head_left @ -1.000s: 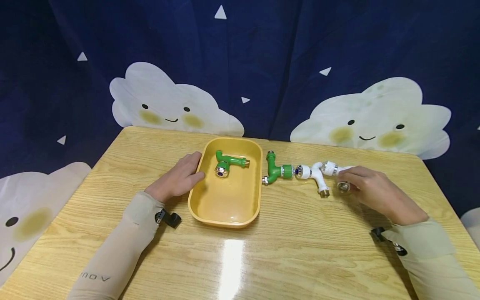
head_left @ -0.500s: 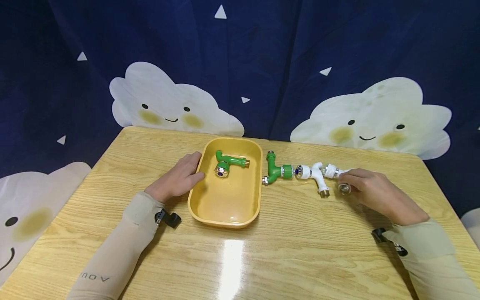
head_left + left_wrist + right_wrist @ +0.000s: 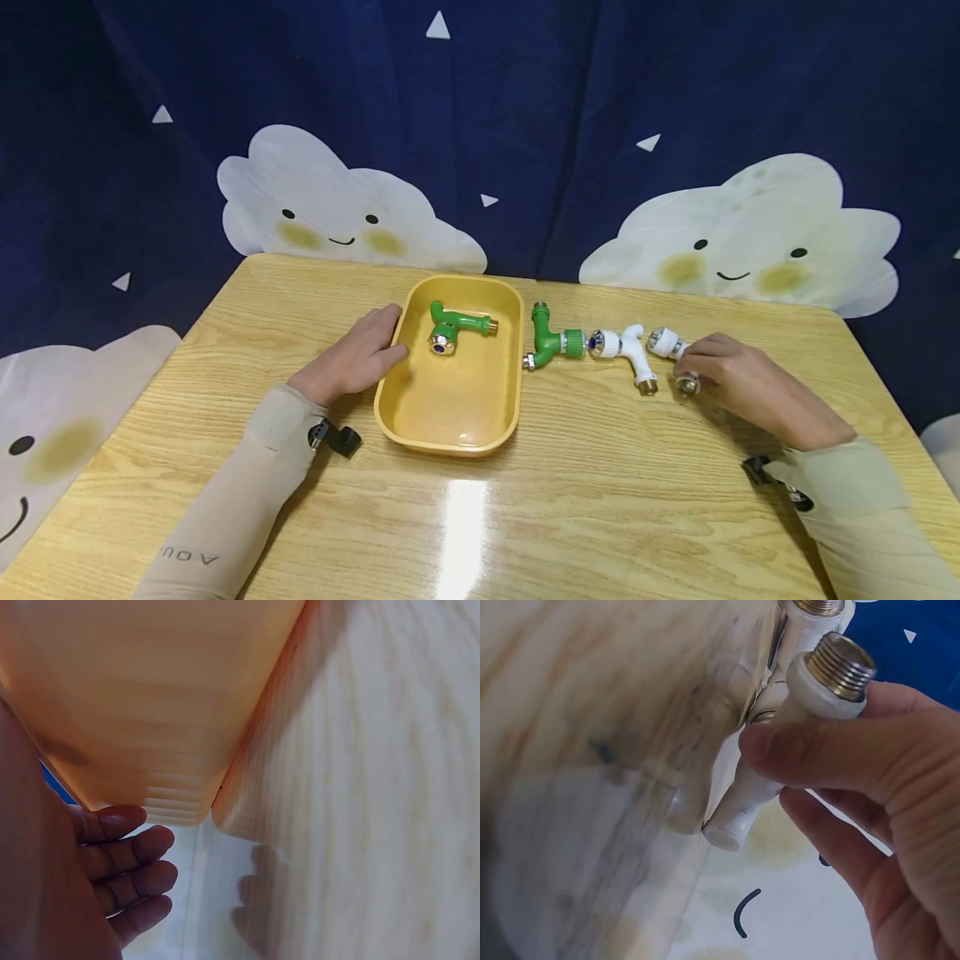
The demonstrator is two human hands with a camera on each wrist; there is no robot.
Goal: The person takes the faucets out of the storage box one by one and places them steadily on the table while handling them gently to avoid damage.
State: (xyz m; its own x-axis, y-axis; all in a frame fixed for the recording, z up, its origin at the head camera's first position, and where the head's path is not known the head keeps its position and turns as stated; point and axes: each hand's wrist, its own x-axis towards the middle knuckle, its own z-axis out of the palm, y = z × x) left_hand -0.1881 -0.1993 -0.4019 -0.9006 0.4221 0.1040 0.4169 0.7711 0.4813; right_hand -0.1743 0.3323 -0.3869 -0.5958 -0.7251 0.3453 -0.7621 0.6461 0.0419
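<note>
My right hand (image 3: 731,375) pinches a white faucet (image 3: 666,342) between thumb and fingers at the right end of a row. Its threaded brass end (image 3: 841,666) points up past the thumb in the right wrist view, its spout low by the tabletop. Part of its body is hidden by the fingers. Left of it lie a second white faucet (image 3: 635,354) and a green faucet (image 3: 551,342). My left hand (image 3: 358,353) holds the left rim of a yellow tray (image 3: 450,448), thumb over the edge and fingers outside. Inside the tray lies another green faucet (image 3: 461,322).
The wooden table (image 3: 600,500) carries everything, with its back edge against a dark blue cloth (image 3: 517,125) printed with clouds. The green faucet of the row lies close beside the tray's right side.
The white faucet in my right hand has turned slightly, its threaded end sitting a little lower, and a gap now shows between it and its white neighbour. The left hand stays in place.
</note>
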